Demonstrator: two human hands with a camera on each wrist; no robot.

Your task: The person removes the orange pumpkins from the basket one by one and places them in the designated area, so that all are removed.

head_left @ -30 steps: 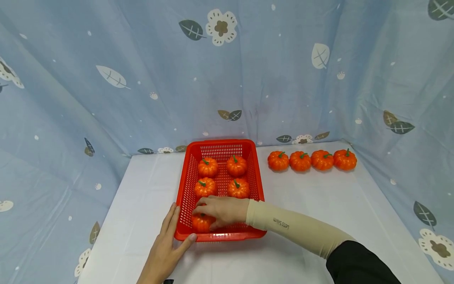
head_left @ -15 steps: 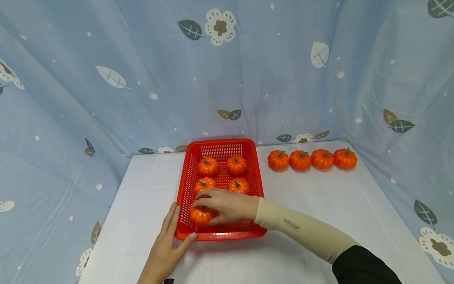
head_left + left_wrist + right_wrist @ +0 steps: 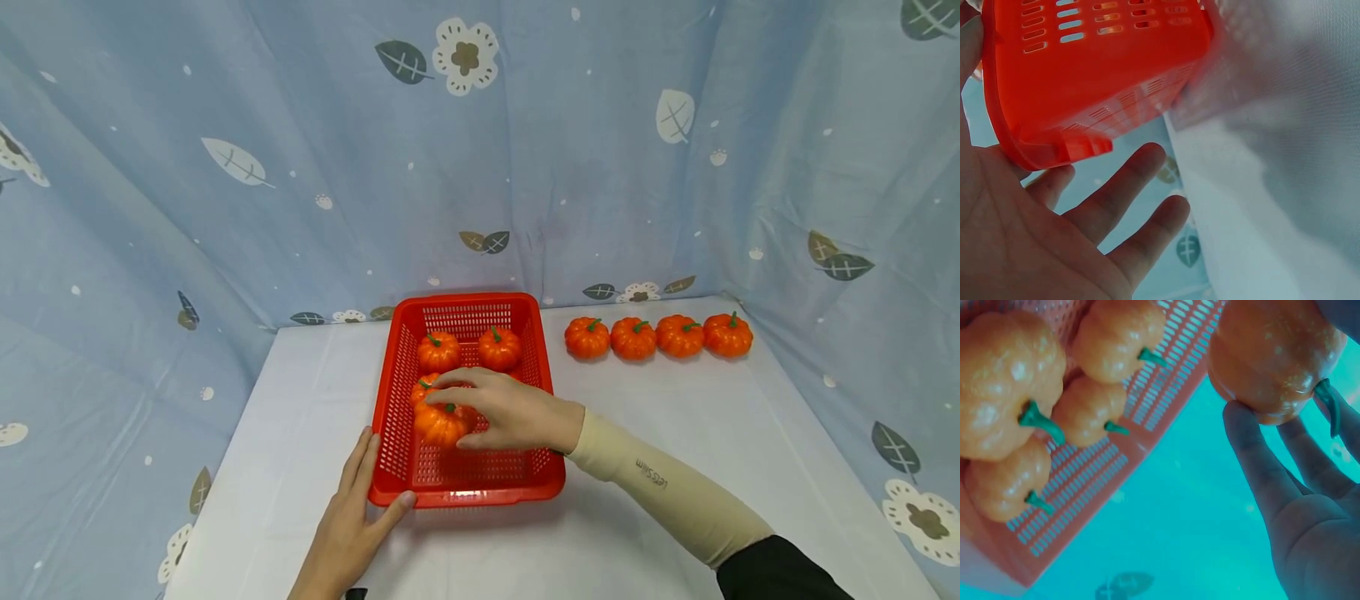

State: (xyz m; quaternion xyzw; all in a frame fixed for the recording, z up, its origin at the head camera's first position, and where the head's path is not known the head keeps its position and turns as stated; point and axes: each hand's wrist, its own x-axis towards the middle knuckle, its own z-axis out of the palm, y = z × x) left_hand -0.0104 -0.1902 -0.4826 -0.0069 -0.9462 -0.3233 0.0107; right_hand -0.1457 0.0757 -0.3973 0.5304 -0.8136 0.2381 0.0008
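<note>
A red slotted plastic basket (image 3: 465, 500) stands on the white table. My left hand (image 3: 341, 529) touches its front left corner, thumb at the front rim and straight fingers along the left side; the left wrist view shows the fingers spread beside the basket wall (image 3: 1110, 75). My right hand (image 3: 517, 410) holds a small orange toy pumpkin (image 3: 441, 427) with a green stem, raised over the basket. In the right wrist view, fingertips press on this pumpkin (image 3: 1272, 356). Several like pumpkins (image 3: 439, 352) sit inside, the nearer ones partly hidden by my right hand.
To the basket's right, several more orange pumpkins (image 3: 633, 337) form a row along the back of the white table (image 3: 660, 450). A blue curtain (image 3: 337, 167) with leaves and flowers hangs behind and at both sides.
My right hand has lifted the pumpkin from the basket's front left and carried it up, back and slightly right. My left hand and the row of pumpkins stay in place.
</note>
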